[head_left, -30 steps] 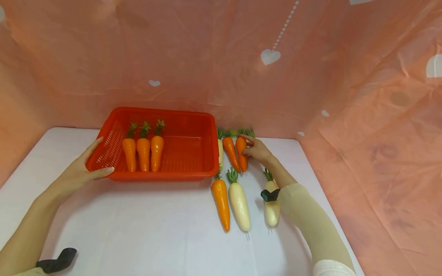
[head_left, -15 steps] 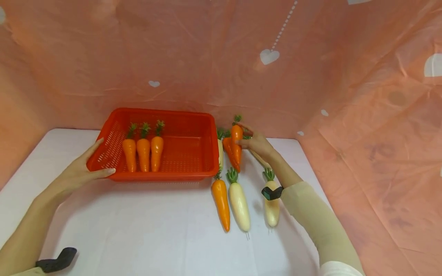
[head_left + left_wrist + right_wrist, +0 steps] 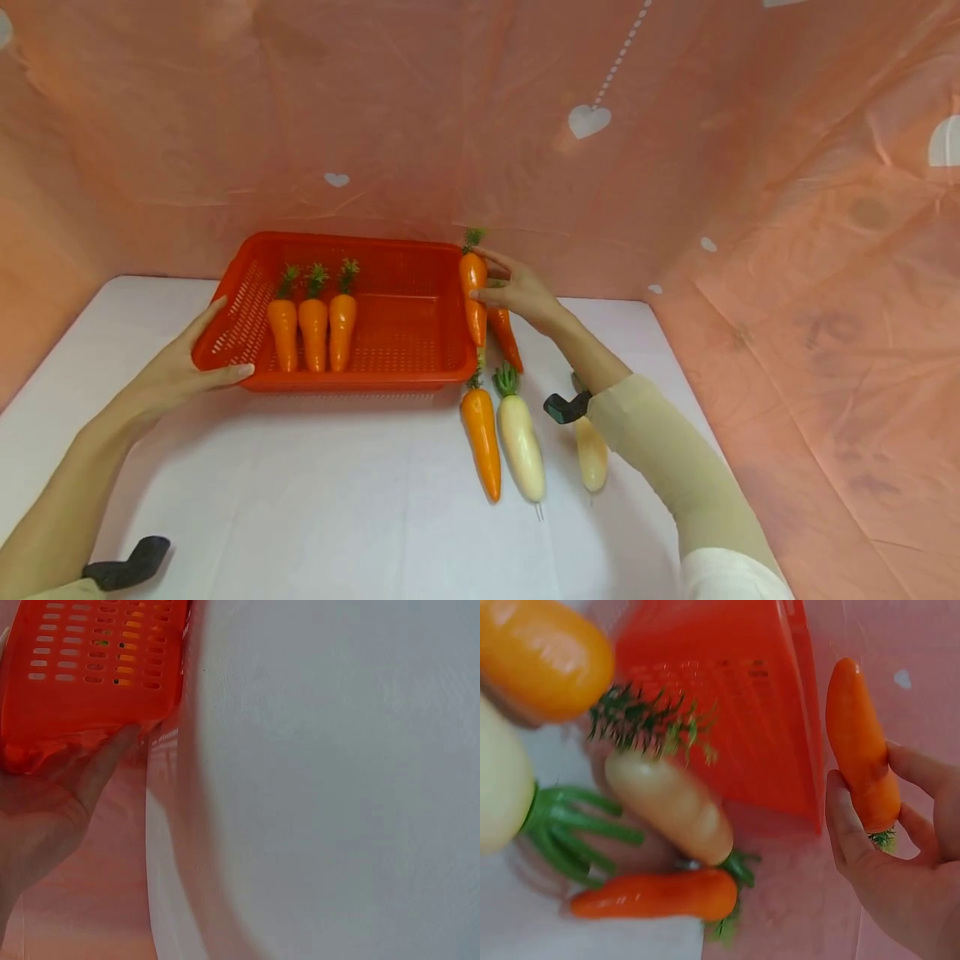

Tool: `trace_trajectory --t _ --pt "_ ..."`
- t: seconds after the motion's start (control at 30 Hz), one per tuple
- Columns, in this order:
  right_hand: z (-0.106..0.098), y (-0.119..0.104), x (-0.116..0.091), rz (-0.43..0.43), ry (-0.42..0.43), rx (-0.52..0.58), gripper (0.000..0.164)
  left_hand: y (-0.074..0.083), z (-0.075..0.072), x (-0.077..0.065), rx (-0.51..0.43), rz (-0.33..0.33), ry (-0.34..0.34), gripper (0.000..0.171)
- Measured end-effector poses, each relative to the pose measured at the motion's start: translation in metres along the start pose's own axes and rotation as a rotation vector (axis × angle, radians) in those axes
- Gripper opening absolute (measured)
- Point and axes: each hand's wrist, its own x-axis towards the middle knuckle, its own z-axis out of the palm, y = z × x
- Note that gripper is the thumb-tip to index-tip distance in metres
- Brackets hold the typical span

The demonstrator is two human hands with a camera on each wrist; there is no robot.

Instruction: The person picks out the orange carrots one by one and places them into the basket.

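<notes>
My left hand [image 3: 168,375] holds the left front corner of a red plastic basket [image 3: 360,383], thumb by the front rim and fingers along the left side. Three orange carrots stand in a row in the basket's left half, the middle one [image 3: 313,333] between its neighbours. Over the basket's right rim, my right hand [image 3: 525,298] pinches another carrot [image 3: 472,279] between thumb and fingers, leafy end up. The right wrist view shows that held carrot [image 3: 859,742] beside the basket's outer wall [image 3: 735,727]. Under the right hand, one more carrot [image 3: 505,337] lies on the table.
Right of the basket lie a long orange carrot [image 3: 482,442], a white radish [image 3: 522,450], and a second radish [image 3: 592,458] partly under the right forearm. Another pale radish [image 3: 671,806] lies close to the basket wall. A pink curtain [image 3: 420,125] hangs behind the white table [image 3: 322,500].
The right hand has lifted a carrot from the table and carried it left to the basket's right rim. My left hand and the basket have stayed nearly still.
</notes>
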Motion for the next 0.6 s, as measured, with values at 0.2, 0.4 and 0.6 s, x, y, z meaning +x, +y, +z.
trace_trajectory --t 0.2,0.4,0.6 --pt "0.021 -0.012 0.012 -0.005 -0.044 -0.007 0.071 0.0 0.0 0.0 -0.003 0.003 0.002 0.105" --pt "0.04 -0.015 0.027 -0.006 -0.085 -0.067 0.072 0.0 0.0 -0.001 -0.013 0.007 0.002 0.105" --pt "0.057 -0.015 0.036 -0.025 -0.111 -0.095 0.073 -0.001 -0.001 0.001 -0.014 0.009 -0.001 0.104"
